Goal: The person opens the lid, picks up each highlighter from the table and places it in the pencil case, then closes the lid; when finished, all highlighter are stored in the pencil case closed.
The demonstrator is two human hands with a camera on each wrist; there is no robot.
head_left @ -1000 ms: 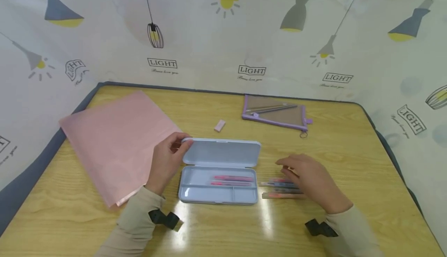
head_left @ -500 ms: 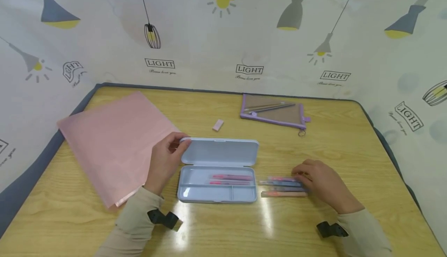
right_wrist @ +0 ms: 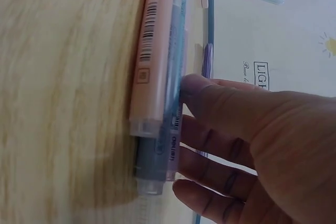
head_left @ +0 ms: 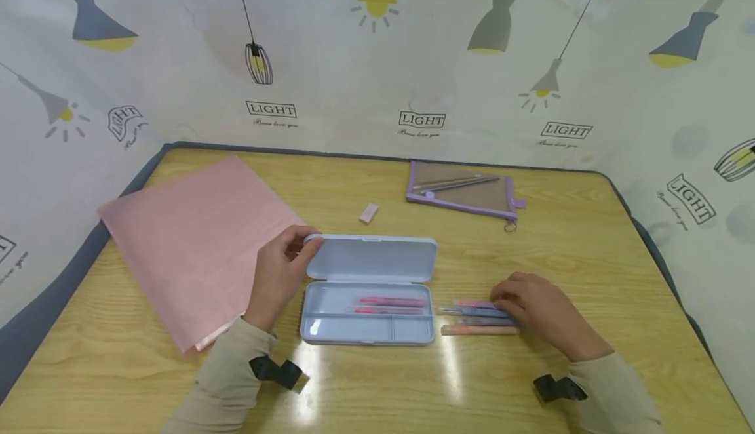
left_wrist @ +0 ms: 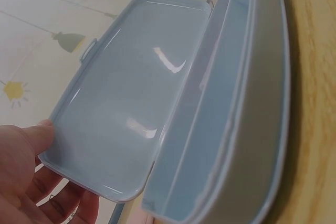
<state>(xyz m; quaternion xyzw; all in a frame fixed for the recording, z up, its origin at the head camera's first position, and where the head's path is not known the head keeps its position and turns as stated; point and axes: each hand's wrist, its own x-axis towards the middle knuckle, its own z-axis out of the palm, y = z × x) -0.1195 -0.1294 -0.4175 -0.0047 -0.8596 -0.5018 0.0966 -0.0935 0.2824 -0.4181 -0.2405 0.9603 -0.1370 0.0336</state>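
Note:
A light blue pencil case lies opened on the table, its lid raised at the back. My left hand holds the lid's left corner, thumb on the inner face and fingers behind. Two pink-tipped pens lie in the long rear compartment; the front ones hold nothing. Right of the case, several pens and highlighters lie side by side, with a peach highlighter nearest. My right hand pinches a light blue pen by its right end, thumb tip against the barrel. Its fingers partly hide the pen ends.
A pink folder covers the table's left side, reaching behind my left hand. A small pink eraser lies behind the case. A purple-edged mesh pouch with pencils sits at the back. A printed curtain surrounds the table.
My right hand has moved right and down from above the pens to their right ends, where its fingers have closed in. The left hand keeps its hold on the lid.

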